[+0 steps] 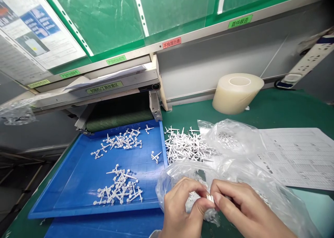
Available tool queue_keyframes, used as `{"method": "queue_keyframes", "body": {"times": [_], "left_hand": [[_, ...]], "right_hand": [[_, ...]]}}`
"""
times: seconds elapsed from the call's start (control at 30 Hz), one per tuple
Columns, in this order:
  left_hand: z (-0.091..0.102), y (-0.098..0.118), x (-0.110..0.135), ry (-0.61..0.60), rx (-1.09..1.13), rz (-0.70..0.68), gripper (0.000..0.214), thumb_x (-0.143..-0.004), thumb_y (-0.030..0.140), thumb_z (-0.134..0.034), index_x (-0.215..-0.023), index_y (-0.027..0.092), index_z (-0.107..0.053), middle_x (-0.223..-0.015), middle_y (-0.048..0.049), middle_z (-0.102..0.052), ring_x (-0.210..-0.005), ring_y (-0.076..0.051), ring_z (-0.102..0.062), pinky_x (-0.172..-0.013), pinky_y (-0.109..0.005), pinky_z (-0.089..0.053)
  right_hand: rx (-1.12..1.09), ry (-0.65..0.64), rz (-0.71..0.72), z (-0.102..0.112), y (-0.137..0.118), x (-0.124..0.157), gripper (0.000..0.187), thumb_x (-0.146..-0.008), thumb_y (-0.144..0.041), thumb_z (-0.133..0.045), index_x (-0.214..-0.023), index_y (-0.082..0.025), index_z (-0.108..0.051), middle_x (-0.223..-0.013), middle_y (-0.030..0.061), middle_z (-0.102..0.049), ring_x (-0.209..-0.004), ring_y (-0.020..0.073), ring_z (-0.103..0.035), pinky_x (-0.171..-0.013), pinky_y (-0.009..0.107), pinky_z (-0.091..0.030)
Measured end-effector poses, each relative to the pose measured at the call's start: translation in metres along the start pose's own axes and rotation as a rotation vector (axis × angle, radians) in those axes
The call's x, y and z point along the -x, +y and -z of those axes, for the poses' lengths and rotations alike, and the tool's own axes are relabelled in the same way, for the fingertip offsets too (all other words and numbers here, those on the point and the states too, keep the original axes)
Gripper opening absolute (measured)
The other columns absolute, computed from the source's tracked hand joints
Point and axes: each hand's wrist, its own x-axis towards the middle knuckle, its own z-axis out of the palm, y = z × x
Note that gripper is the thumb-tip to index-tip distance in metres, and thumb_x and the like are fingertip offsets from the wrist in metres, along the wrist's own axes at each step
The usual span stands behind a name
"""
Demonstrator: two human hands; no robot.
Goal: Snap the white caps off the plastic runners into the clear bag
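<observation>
My left hand (182, 210) and my right hand (237, 205) meet low in the view, their fingertips pinching a small shiny pale piece (210, 198). Its exact kind is too small to tell. Under and around both hands lies a clear plastic bag (172, 182) holding small white parts (194, 199). A second clear bag (229, 139) with tiny white bits (227, 139) lies farther forward. Left of it is a loose pile of white plastic runners (185, 146). More runners lie in a blue plastic tray (78, 182), in several clusters.
A roll of translucent film (237, 93) stands on the green mat (294, 107) at the back. A printed form (297, 158) lies at right. A power strip (308, 60) sits at upper right. A small conveyor belt (118, 118) feeds toward the tray, beneath a shelf with document sleeves (99, 19).
</observation>
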Motion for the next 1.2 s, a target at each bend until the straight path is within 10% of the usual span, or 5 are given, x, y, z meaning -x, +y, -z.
{"method": "queue_keyframes", "body": {"times": [0.43, 0.97, 1.1, 1.2], "left_hand": [[0.000, -0.006, 0.001, 0.041, -0.108, -0.179, 0.019, -0.091, 0.036, -0.054, -0.082, 0.020, -0.057, -0.065, 0.0000, -0.062, -0.060, -0.012, -0.057, -0.059, -0.020, -0.047], [0.001, -0.011, -0.004, -0.096, -0.305, -0.477, 0.026, -0.087, 0.011, -0.058, -0.111, 0.017, -0.055, -0.079, -0.0071, -0.067, -0.069, -0.016, -0.058, -0.062, -0.026, -0.055], [0.036, -0.023, -0.026, -0.252, -0.476, -0.247, 0.043, -0.088, 0.038, -0.056, -0.128, 0.025, -0.047, -0.131, -0.0147, -0.050, -0.108, -0.025, -0.056, -0.089, -0.043, -0.052], [0.076, -0.051, -0.056, -0.247, -0.638, 0.210, 0.026, -0.092, 0.026, -0.046, -0.114, 0.021, -0.058, -0.131, -0.0128, -0.048, -0.123, -0.028, -0.046, -0.103, -0.050, -0.038]], "right_hand": [[0.068, -0.023, 0.074, -0.005, 0.011, -0.004, 0.025, -0.087, -0.024, -0.033, -0.062, -0.022, -0.032, -0.057, -0.0061, -0.034, -0.051, 0.0126, -0.036, -0.050, 0.025, -0.024], [-0.484, -0.227, -0.157, -0.006, 0.032, -0.006, 0.050, -0.084, -0.069, -0.044, -0.071, -0.020, -0.047, -0.049, -0.0090, -0.037, -0.046, 0.0080, -0.032, -0.044, 0.019, -0.025], [-0.755, -0.140, -0.272, 0.033, 0.047, -0.016, 0.041, -0.080, -0.057, -0.064, -0.074, -0.017, -0.057, -0.048, -0.0092, -0.044, -0.036, 0.0015, -0.024, -0.033, 0.011, -0.020], [-1.019, 0.137, -0.353, 0.068, 0.056, -0.024, 0.015, -0.074, -0.025, -0.078, -0.076, -0.016, -0.066, -0.055, -0.0036, -0.058, -0.040, 0.0045, -0.047, -0.039, 0.011, -0.047]]}}
